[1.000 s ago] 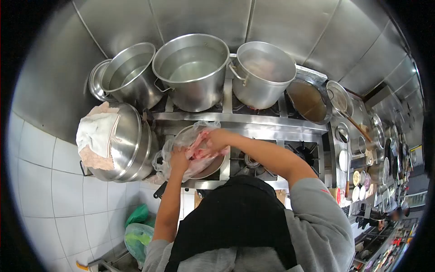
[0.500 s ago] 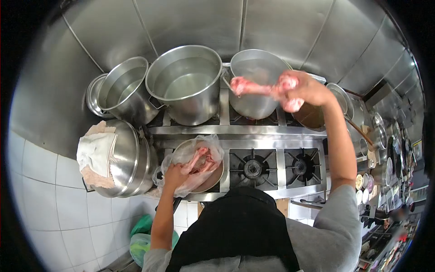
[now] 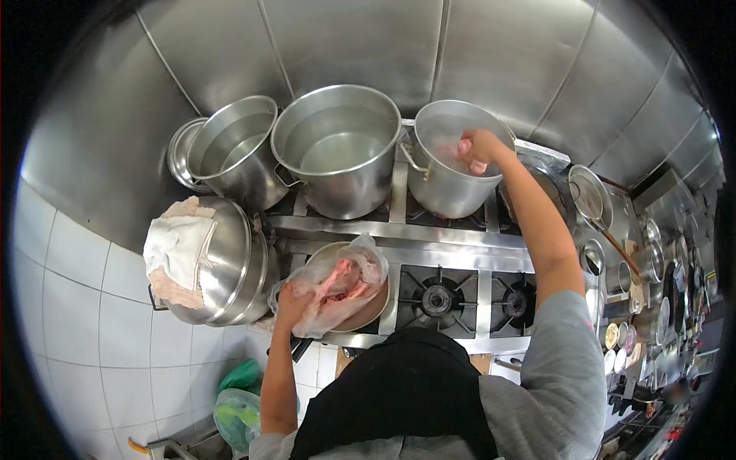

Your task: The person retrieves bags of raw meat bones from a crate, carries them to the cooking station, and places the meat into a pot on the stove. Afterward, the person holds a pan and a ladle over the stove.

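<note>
With my right hand [image 3: 483, 147] I grip a meaty bone [image 3: 477, 165] by its knobbly end, inside the mouth of the right-hand stockpot [image 3: 452, 193]. The lower part of that bone is hidden in the pot. My left hand [image 3: 294, 300] is closed on the edge of a clear plastic bag [image 3: 318, 320]. Red-and-white raw bones [image 3: 341, 282] lie in the bag. Beneath it is a wide pan [image 3: 373, 309] on the front left of the stove.
Two more stockpots [image 3: 343, 184] [image 3: 244, 172] holding clear liquid stand left along the back. A large lidded steel pot [image 3: 230, 268] carries folded cloths [image 3: 180, 249]. Front burners [image 3: 438, 300] lie right of the pan. A strainer with a wooden handle [image 3: 618, 247] rests at the right.
My right hand has lowered the bone from above into the right-hand stockpot. My left hand still holds the bag. The whole view has shifted slightly.
</note>
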A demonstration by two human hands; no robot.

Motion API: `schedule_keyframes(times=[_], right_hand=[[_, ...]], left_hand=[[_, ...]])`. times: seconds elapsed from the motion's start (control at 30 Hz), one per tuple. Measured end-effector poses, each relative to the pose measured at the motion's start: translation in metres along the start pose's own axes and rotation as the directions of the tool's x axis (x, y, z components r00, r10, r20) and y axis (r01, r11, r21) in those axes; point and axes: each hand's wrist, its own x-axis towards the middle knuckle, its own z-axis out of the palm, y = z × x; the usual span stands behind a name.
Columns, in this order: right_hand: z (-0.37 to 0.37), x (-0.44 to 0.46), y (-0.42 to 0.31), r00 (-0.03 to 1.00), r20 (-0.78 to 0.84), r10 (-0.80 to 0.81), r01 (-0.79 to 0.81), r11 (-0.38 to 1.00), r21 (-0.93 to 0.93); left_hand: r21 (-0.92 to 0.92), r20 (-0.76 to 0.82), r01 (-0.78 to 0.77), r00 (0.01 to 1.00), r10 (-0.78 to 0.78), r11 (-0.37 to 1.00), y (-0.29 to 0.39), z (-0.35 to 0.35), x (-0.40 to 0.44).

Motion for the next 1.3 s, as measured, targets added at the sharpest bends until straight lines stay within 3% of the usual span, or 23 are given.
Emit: schedule_keyframes(times=[0.1,0.2,0.33,0.43,0.5,0.53,0.57,0.6,0.67,0.77,0.83,0.87,0.97,1.03,1.1,1.17,1.2,1.27,1.3], right_hand=[[0.011,-0.007,0.002,0.997,-0.067,-0.046,0.041,0.996,-0.082],[0.018,-0.002,0.008,0.980,-0.196,0.011,-0.034,0.992,-0.117],[-0.015,-0.054,-0.043,0.898,-0.430,-0.091,0.125,0.991,0.052],[-0.027,-0.130,-0.111,0.815,-0.549,-0.187,0.364,0.902,0.234],[-0.006,-0.178,-0.151,0.821,-0.434,-0.372,0.503,0.830,0.240],[0.013,-0.197,-0.170,0.884,-0.314,-0.345,0.460,0.761,0.458],[0.033,-0.209,-0.185,0.782,-0.369,-0.503,0.605,0.754,0.256],[0.053,-0.217,-0.193,0.783,-0.251,-0.570,0.622,0.725,0.294],[0.093,-0.221,-0.206,0.730,-0.255,-0.634,0.683,0.684,0.256],[0.098,-0.222,-0.213,0.693,-0.319,-0.647,0.721,0.623,0.303],[0.092,-0.215,-0.201,0.728,-0.156,-0.668,0.661,0.623,0.417],[0.088,-0.212,-0.193,0.733,-0.071,-0.677,0.623,0.625,0.470],[0.063,-0.215,-0.172,0.712,-0.147,-0.687,0.674,0.608,0.420],[0.031,-0.218,-0.159,0.736,-0.202,-0.646,0.674,0.670,0.311],[-0.012,-0.224,-0.148,0.824,-0.181,-0.537,0.565,0.799,0.205],[-0.051,-0.224,-0.138,0.805,-0.284,-0.521,0.540,0.841,-0.014],[-0.065,-0.225,-0.132,0.864,-0.304,-0.401,0.420,0.908,-0.002],[-0.089,-0.212,-0.108,0.826,-0.404,-0.394,0.394,0.915,-0.087],[-0.099,-0.206,-0.099,0.822,-0.432,-0.371,0.337,0.928,-0.157]], left_hand=[[-0.147,-0.057,0.046,0.997,-0.055,0.988,0.003,-0.007,-0.005],[-0.327,-0.032,0.082,0.995,-0.097,0.941,0.037,-0.026,-0.017],[-0.498,-0.009,0.101,0.993,-0.121,0.862,0.037,-0.039,-0.022],[-0.728,0.088,0.171,0.984,-0.157,0.664,0.077,-0.049,-0.039],[-0.797,0.099,0.195,0.976,-0.195,0.571,0.100,-0.050,-0.048],[-0.826,0.109,0.207,0.971,-0.213,0.524,0.107,-0.051,-0.051],[-0.831,0.172,0.240,0.969,-0.179,0.502,0.110,-0.052,-0.051],[-0.833,0.231,0.271,0.962,-0.142,0.482,0.111,-0.055,-0.052],[-0.837,0.366,0.354,0.929,-0.054,0.418,0.107,-0.057,-0.047],[-0.809,0.551,0.509,0.831,0.078,0.295,0.100,-0.053,-0.034],[-0.750,0.656,0.622,0.743,0.133,0.225,0.112,-0.039,-0.028],[-0.756,0.638,0.586,0.760,0.128,0.291,0.131,-0.032,-0.028],[-0.706,0.702,0.674,0.707,0.091,0.218,0.125,-0.003,0.003],[-0.759,0.647,0.563,0.708,0.283,0.328,0.154,0.015,0.019],[-0.766,0.525,0.436,0.848,0.068,0.472,0.166,0.028,0.039],[-0.716,0.568,0.390,0.808,0.158,0.579,0.199,0.012,0.046],[-0.666,0.454,0.245,0.883,0.122,0.705,0.187,0.010,0.051],[-0.288,0.403,0.143,0.915,-0.015,0.947,0.140,0.004,0.061],[-0.059,0.361,0.100,0.930,-0.073,0.993,0.118,0.004,0.062]])
